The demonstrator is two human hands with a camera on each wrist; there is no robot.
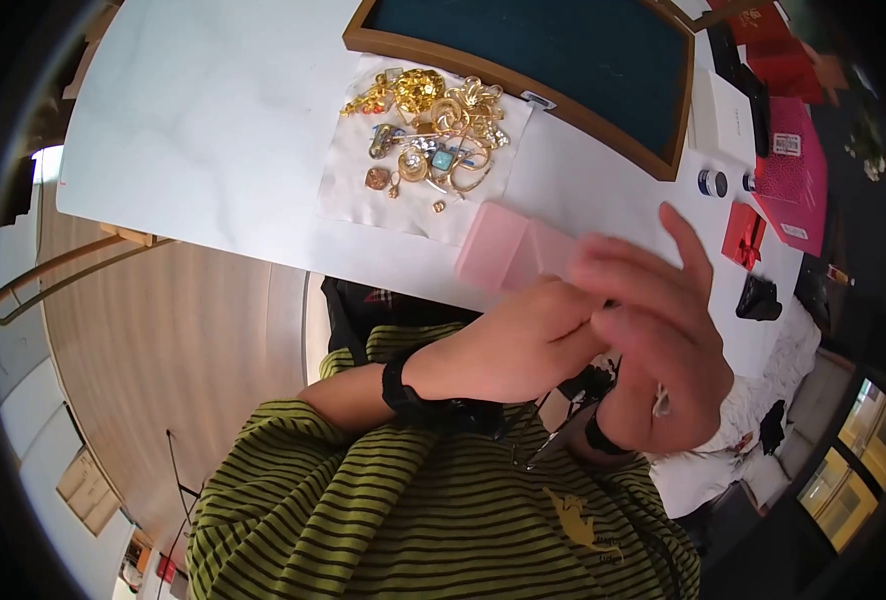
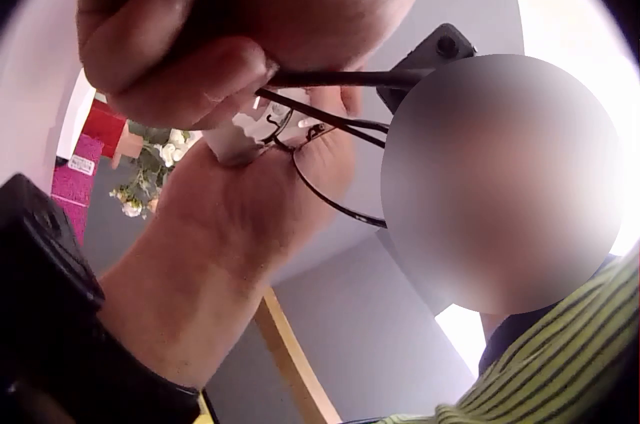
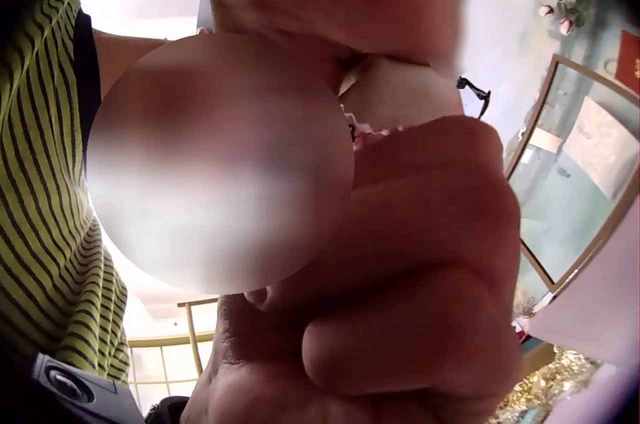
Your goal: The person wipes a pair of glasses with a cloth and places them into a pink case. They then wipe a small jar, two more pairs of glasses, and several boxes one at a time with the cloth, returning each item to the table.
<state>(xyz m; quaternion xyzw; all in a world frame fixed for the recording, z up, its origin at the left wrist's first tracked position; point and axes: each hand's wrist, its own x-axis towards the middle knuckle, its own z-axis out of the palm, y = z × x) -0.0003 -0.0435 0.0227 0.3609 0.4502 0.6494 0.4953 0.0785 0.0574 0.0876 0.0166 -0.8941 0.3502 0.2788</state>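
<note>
The tabletop [image 1: 193, 130] spread before the person. On it lay a sheet [image 1: 353, 208], and on the sheet a pile of jewellery [image 1: 421, 145]; a tray [image 1: 563, 50] was behind the pile, reaching to the right. A case [image 1: 493, 250] sat by the sheet's near right corner, just behind the left hand [image 1: 498, 350], with the right hand [image 1: 663, 350] to its right. Glasses [image 2: 345, 78] ran out from the left fingers. Right of the tray lay a box [image 1: 725, 125], a jar [image 1: 712, 182] in front of it, then a gift box [image 1: 741, 236] nearer the person.

Jewelry [image 1: 421, 92] (mostly gold) on pale cloth [image 1: 353, 190]; wooden tray [image 1: 543, 40] beside, dark-lined.
</note>
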